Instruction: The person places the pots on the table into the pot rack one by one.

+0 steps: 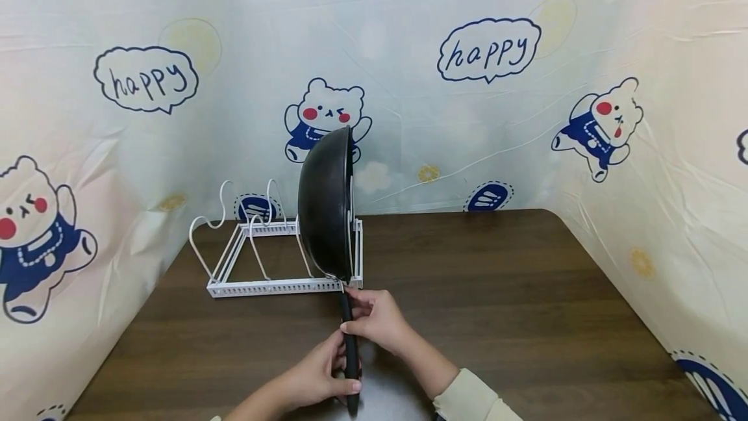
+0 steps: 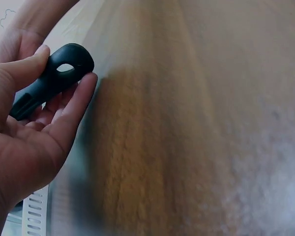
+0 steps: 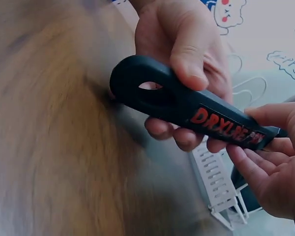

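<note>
A black frying pan (image 1: pixel 324 206) stands on its edge at the right end of a white wire rack (image 1: pixel 274 288), its rounded underside turned left. Its black handle (image 1: pixel 350 356) points toward me. My left hand (image 1: pixel 315 372) grips the handle near its end, thumb across the top. Closer to the pan body, my right hand (image 1: pixel 380 320) pinches the handle from the right. In the right wrist view, red lettering runs along the handle (image 3: pixel 221 125), which has a hole at its end. Both hands hold it there, the left hand (image 3: pixel 187 54) nearer the hole.
The rack's curved white wire dividers (image 1: pixel 254 245) rise to the left of the pan. Under everything lies a dark brown wooden table (image 1: pixel 497 304). A pale curtain (image 1: pixel 403 31) printed with bears and "happy" bubbles surrounds its back and sides.
</note>
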Tool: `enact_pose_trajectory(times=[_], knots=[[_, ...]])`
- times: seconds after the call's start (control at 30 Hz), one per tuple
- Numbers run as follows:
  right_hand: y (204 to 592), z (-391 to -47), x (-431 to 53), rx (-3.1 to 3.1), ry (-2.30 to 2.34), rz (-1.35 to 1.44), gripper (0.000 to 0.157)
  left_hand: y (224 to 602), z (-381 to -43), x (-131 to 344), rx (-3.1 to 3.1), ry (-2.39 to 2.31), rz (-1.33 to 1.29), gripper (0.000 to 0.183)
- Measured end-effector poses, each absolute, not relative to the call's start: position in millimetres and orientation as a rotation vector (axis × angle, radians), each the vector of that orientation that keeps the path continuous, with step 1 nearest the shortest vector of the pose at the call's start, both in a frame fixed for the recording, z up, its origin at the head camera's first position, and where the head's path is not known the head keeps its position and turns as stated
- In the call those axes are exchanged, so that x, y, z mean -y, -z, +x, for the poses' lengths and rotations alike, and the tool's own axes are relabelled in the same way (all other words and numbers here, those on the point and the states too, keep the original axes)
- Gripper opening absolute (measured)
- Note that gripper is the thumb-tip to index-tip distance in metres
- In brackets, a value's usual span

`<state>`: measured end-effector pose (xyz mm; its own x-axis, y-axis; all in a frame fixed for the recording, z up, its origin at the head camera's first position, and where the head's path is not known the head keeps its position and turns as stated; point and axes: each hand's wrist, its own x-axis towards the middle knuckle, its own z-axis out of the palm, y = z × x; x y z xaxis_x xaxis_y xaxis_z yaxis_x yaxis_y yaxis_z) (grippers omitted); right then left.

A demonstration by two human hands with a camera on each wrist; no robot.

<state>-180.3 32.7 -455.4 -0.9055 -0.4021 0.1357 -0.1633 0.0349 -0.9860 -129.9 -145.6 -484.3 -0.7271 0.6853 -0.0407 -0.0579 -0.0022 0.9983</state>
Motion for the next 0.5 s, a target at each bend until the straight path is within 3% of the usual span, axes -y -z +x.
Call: enact_pose_trajectory(times=[0.17, 0.5], knots=[[458, -180, -36, -2.174, 1.908, -0.623, 0.062, 484, -131, 144, -1.877, -1.711, 0.602, 0.086], [459, -174, -52, -2.21, 1.873, -0.656, 0.06, 480, -131, 146, -2.084, -1.579, 0.695, 0.054]])
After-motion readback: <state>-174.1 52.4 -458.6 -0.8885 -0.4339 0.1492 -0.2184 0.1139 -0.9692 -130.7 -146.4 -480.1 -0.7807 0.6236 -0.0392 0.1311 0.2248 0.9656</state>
